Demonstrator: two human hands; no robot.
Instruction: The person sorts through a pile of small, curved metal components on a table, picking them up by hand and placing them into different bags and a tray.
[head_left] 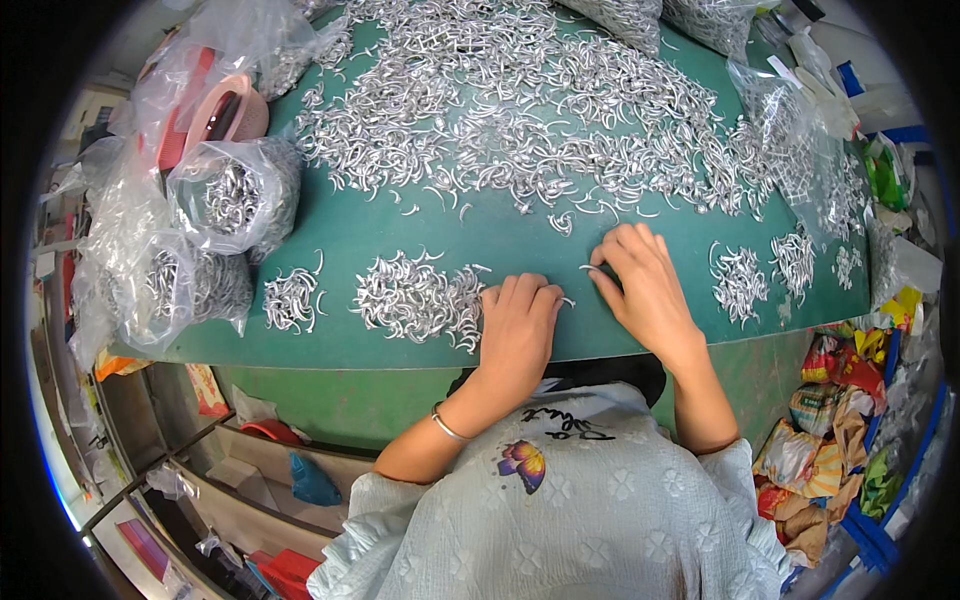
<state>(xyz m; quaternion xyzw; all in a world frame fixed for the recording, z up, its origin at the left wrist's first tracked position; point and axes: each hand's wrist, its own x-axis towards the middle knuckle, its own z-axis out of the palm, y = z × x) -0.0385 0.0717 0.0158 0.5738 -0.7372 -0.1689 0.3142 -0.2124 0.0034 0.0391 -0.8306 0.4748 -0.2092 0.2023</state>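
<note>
Broadly, the green table (520,235) fills the view, its near edge curving just in front of the person; a bare green band runs between the big spread of small curved silver hooks (520,110) across the far half and that near edge. Three clear plastic bags (235,195) of the same hooks crowd the left rim, and more clear bags sit at the far right. Crumpled coloured wrappers (835,420) lie heaped below the right edge. Two sorted piles lie at near left, the larger pile (415,295) touching the left hand (518,325), which rests flat, fingers together. The right hand (640,285) pinches a single hook (588,267) at its fingertips. Three smaller clusters (740,280) lie just right of it.
</note>
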